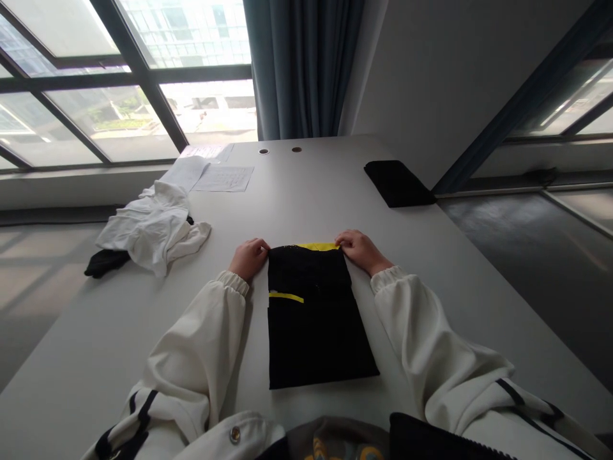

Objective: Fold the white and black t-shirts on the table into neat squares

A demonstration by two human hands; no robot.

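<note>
A black cloth (316, 338), folded into a long rectangle, lies flat on the white table (287, 211) in front of me. Yellow shows along its far edge, and a short yellow strip crosses its left side near the middle. My left hand (251, 257) pinches the far left corner of the cloth. At the far right corner, beside the yellow edge, my right hand (360, 250) has its fingers closed on the fabric. Both hands rest at table height.
A crumpled white garment (148, 223) with a black piece (106, 262) under it lies on the left. Papers (224, 179) are at the back left. A folded black item (398, 183) sits at the back right. Beyond are windows and a curtain (306, 70).
</note>
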